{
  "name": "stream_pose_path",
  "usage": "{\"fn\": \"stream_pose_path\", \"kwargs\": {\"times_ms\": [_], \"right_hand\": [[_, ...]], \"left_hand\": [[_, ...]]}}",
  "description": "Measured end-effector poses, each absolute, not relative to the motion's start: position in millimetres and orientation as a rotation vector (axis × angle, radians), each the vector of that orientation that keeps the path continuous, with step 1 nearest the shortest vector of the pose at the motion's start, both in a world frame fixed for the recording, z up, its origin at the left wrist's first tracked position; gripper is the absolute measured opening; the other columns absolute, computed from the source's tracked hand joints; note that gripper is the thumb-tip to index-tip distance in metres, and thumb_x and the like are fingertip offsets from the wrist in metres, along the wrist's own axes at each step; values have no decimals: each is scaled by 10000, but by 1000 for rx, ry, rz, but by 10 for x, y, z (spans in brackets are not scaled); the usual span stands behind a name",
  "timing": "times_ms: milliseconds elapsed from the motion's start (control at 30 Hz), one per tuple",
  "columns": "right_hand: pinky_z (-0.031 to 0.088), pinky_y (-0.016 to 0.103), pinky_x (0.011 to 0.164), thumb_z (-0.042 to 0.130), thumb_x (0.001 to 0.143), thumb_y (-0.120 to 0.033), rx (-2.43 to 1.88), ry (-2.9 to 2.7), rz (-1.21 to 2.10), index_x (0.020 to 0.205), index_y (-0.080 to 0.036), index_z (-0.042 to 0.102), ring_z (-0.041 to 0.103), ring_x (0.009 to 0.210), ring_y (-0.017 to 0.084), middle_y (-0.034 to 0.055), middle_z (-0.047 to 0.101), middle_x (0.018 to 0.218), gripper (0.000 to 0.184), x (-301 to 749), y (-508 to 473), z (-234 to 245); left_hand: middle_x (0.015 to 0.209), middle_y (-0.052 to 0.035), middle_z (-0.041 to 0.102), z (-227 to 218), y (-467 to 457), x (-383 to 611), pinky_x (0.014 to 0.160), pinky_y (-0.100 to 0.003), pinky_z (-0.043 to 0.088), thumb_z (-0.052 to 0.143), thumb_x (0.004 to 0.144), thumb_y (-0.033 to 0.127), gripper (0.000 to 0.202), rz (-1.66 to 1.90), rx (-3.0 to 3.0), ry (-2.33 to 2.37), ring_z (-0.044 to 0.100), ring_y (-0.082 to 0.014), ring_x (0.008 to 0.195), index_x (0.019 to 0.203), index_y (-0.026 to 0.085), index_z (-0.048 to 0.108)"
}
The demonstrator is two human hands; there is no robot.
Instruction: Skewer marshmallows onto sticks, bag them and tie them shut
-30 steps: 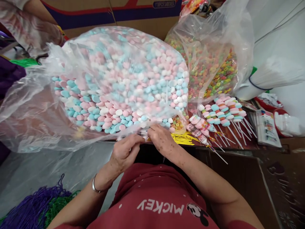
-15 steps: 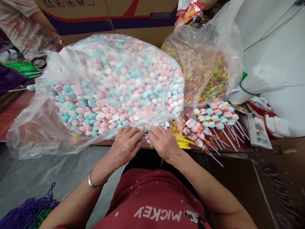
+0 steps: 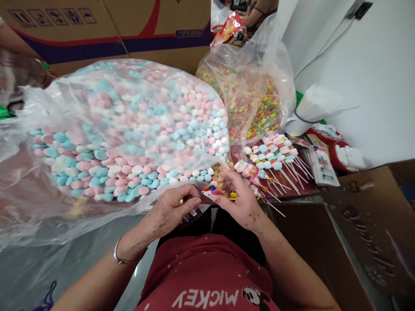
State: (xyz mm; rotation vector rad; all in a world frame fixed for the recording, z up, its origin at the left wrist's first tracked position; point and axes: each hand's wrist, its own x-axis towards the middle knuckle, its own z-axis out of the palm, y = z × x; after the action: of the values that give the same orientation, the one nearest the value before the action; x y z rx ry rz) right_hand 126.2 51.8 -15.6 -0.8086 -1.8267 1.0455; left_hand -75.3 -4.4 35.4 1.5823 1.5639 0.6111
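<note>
A small printed plastic bag [image 3: 211, 191] with red, blue and white print is stretched between my hands at the table's front edge. My left hand [image 3: 175, 208] pinches its left side, thumb against the fingers; a dark part with a barcode hangs below. My right hand [image 3: 243, 202] is curled at its right side, thumb on the print and index finger raised. Just beyond lies a big clear bag of pink, blue and white marshmallows [image 3: 129, 172]. Yellow twist ties [image 3: 232, 195] show behind my right hand. Wrapped marshmallow skewers [image 3: 248, 170] lie to its right.
Bare marshmallow skewers [image 3: 272, 151] are piled at the right, sticks toward me. Behind them stand a bag of ring-shaped gummies [image 3: 253, 103] and a holder of white sticks [image 3: 300, 119]. A large carton [image 3: 162, 34] closes off the back. A stack of printed bags [image 3: 320, 166] lies far right.
My hands, earlier close together and low over the table edge, have moved apart, and the printed bag now shows between them. My view has shifted right.
</note>
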Motion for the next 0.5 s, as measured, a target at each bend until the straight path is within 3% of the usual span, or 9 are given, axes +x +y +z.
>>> {"fn": "stream_pose_path", "kwargs": {"times_ms": [100,267,367,500], "right_hand": [[504,279,754,561,924,-236,-765,-1967,1120,952,-199,623,604,814,141,23,652,888,77,1310,525,-112],[477,288,757,461,992,-283,-680,-2058,786,841,-183,623,576,788,159,35,632,781,243,1287,480,-152],[466,292,738,376,1024,-317,-652,-2082,618,841,-170,609,558,753,163,44,629,755,331,1282,454,-214],[423,274,634,326,1035,-378,-675,-2081,551,693,-190,534,493,642,150,18,551,628,443,1315,438,-218]], "left_hand": [[654,24,609,335,-35,-674,552,-221,420,517,917,324,219,574,1672,1521,535,-121,595,757,187,576],[665,39,655,195,-73,-597,521,-183,445,559,901,249,100,736,1930,1496,581,-104,554,820,202,596],[564,57,619,111,-67,-581,458,-170,414,514,938,221,175,839,2125,1448,554,-92,453,777,208,583],[573,42,631,98,-26,-553,439,-173,397,460,973,191,196,912,2364,1352,554,-96,438,833,204,598]]}}
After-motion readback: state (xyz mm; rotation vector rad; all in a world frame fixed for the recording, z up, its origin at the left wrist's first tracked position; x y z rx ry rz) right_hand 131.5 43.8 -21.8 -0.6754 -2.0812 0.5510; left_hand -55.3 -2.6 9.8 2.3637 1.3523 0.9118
